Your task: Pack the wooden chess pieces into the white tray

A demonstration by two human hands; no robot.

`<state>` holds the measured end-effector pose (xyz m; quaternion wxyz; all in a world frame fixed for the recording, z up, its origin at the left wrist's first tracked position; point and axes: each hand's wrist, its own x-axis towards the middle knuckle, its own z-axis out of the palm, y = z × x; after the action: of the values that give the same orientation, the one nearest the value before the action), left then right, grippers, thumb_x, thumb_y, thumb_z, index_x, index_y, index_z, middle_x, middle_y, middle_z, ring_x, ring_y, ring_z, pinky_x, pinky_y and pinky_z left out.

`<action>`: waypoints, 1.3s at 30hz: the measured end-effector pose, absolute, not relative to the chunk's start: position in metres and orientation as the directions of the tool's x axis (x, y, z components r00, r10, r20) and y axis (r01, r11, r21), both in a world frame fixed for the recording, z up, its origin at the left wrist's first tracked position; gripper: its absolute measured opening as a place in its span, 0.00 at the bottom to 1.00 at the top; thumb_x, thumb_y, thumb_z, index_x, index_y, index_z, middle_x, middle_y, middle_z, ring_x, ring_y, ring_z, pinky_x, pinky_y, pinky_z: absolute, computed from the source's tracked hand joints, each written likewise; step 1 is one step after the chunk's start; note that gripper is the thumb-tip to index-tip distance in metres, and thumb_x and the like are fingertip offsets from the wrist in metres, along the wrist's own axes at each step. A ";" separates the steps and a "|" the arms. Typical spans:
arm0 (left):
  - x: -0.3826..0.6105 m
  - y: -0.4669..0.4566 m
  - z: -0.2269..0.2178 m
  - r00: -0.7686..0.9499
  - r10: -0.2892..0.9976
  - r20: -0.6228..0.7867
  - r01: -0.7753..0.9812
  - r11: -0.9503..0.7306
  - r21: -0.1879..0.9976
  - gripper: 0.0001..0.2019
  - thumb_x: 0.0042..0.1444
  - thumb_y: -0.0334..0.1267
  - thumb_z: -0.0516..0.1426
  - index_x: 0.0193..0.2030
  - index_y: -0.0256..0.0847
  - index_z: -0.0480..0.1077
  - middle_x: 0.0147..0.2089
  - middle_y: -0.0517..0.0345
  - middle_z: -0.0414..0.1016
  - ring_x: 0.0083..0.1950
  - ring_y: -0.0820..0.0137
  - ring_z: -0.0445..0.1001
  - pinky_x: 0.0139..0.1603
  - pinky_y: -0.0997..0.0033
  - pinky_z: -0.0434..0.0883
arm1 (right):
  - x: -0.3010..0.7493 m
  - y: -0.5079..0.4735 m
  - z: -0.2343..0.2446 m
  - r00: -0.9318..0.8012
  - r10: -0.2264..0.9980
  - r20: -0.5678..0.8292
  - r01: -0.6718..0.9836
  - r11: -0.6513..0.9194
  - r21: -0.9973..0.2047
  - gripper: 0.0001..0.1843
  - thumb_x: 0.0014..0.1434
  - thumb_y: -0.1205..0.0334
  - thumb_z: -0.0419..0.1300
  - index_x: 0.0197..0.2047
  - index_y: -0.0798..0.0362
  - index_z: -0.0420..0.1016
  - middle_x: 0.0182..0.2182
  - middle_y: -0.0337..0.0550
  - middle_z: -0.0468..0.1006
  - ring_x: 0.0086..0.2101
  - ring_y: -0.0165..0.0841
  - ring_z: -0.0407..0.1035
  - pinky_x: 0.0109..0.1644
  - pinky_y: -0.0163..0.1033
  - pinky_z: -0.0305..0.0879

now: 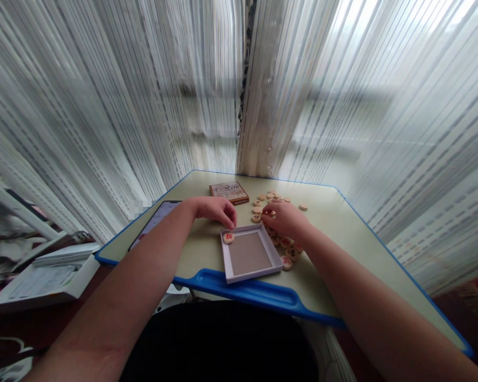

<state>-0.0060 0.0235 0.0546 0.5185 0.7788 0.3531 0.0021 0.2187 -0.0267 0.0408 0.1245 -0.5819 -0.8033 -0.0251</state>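
Observation:
A shallow open box [279, 261] with pale walls stands near the table's front edge. One round wooden Chinese chess piece [228, 238] with a red character lies in its far left corner. My left hand [219, 209] is just beyond that corner, fingers curled and thumb tip close to the rim; whatever it may hold is hidden. To the right of the box, several more Chinese chess pieces [286, 242] lie loose, some red and some black. Over them is my right hand [283, 216], its fingertips closed round a piece [271, 214] partly covered by the fingers.
A patterned box lid [228, 190] lies farther back on the table [342, 233]. A phone [164, 210] is partly behind my left forearm. A blue trough [258, 295] runs along the front edge. Striped curtains [207, 106] hang behind; a white carton [51, 278] stands lower left.

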 end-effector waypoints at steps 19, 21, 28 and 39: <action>-0.012 0.030 0.050 0.754 0.579 -0.310 0.500 -0.200 0.842 0.11 0.40 0.37 0.64 0.32 0.38 0.76 0.31 0.58 0.76 0.34 0.73 0.71 0.40 0.74 0.66 | 0.205 -0.042 0.054 -0.364 0.848 0.385 0.811 0.492 -0.318 0.13 0.54 0.59 0.56 0.42 0.50 0.74 0.33 0.41 0.76 0.30 0.29 0.66 0.34 0.34 0.57; -0.012 0.031 0.050 0.757 0.578 -0.305 0.497 -0.208 0.842 0.11 0.40 0.37 0.64 0.33 0.37 0.76 0.32 0.58 0.76 0.34 0.73 0.71 0.40 0.74 0.66 | 0.199 -0.050 0.057 -0.507 0.820 0.267 0.746 0.572 -0.339 0.10 0.53 0.59 0.57 0.38 0.50 0.76 0.29 0.40 0.76 0.27 0.27 0.66 0.32 0.32 0.57; -0.014 0.034 0.047 0.763 0.570 -0.305 0.486 -0.195 0.852 0.12 0.39 0.37 0.64 0.33 0.37 0.76 0.33 0.58 0.77 0.35 0.73 0.71 0.42 0.73 0.66 | 0.197 -0.059 0.056 -0.664 0.741 0.101 0.716 0.669 -0.199 0.13 0.51 0.57 0.57 0.37 0.51 0.78 0.28 0.43 0.76 0.28 0.30 0.64 0.30 0.34 0.54; -0.013 0.034 0.049 0.781 0.543 -0.309 0.474 -0.192 0.859 0.12 0.39 0.36 0.64 0.33 0.38 0.76 0.32 0.58 0.77 0.34 0.73 0.72 0.41 0.73 0.67 | 0.193 -0.062 0.057 -0.624 0.747 0.230 0.744 0.658 -0.117 0.16 0.51 0.49 0.58 0.35 0.53 0.76 0.33 0.44 0.73 0.32 0.31 0.64 0.30 0.35 0.54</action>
<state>-0.0133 0.0339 0.0491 0.5433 0.7714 0.3296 0.0320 0.1931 -0.0624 0.0571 0.1299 -0.4134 -0.9012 0.0054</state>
